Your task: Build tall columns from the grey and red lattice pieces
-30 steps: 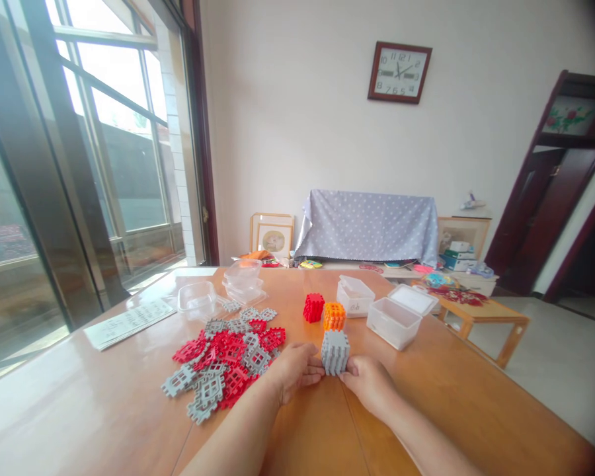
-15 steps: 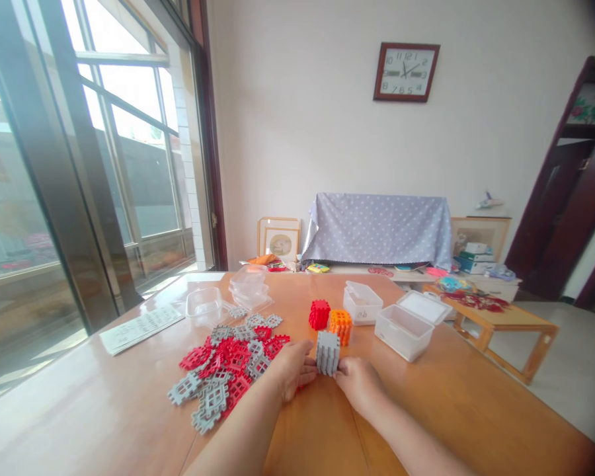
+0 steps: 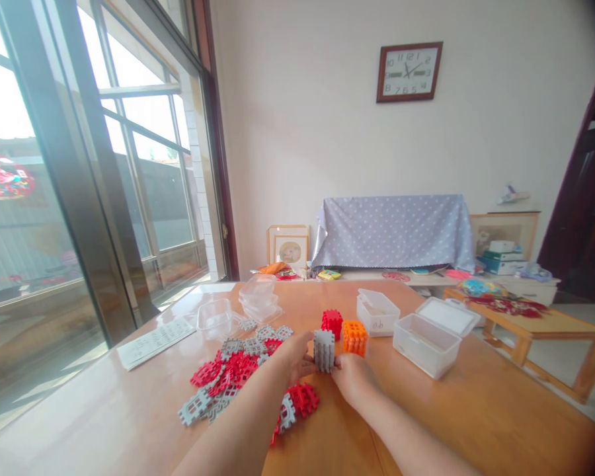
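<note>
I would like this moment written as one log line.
left hand: beside grey stack | right hand: touching its right side | beyond: red stack, orange stack | leftward: loose pieces | rightward: plastic boxes

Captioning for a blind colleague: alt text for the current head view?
A left hand and right hand flank a gray stack of notched pieces on a wooden table, near a red stack and an orange stack. Loose red and gray pieces lie to the left.

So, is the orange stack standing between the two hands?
No, the gray stack is between the left hand and the right hand, while the orange stack stands beyond the right hand.
</note>
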`<state>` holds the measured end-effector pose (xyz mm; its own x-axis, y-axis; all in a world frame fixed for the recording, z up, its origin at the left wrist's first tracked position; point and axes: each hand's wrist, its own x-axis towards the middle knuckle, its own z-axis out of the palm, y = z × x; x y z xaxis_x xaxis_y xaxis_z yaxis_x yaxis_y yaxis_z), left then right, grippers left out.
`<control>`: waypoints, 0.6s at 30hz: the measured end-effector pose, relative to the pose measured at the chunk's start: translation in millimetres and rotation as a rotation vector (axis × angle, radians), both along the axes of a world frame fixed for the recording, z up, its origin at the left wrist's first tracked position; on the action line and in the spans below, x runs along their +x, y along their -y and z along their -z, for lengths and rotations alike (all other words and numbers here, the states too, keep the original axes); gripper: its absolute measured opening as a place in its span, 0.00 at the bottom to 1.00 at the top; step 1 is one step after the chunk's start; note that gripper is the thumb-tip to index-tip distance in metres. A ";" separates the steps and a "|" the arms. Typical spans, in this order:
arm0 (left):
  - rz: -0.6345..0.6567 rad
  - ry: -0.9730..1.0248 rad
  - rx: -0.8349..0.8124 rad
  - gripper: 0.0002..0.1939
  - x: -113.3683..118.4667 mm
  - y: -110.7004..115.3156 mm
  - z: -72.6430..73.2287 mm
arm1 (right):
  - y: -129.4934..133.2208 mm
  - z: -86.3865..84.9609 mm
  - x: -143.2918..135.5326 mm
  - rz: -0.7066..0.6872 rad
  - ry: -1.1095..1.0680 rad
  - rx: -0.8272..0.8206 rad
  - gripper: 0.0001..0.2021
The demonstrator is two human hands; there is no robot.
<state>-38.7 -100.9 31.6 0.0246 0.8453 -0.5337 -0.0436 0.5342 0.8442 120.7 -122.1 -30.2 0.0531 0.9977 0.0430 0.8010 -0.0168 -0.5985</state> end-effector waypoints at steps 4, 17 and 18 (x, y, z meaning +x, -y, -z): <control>-0.015 -0.010 -0.004 0.29 -4.2 -11.3 -4.3 | -9.2 0.4 -8.7 0.003 0.045 0.020 0.08; -0.047 0.049 -0.040 0.39 -28.9 -50.3 -3.6 | -47.5 4.1 -41.5 -0.014 -0.085 -0.022 0.10; -0.051 0.053 -0.042 0.38 -30.7 -53.2 -2.7 | -49.3 4.6 -44.2 -0.023 -0.114 -0.023 0.09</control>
<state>-69.4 -47.8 34.3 0.0114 0.8232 -0.5677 -0.1161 0.5650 0.8169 76.4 -72.8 -34.8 0.0332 0.9993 0.0146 0.7280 -0.0142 -0.6854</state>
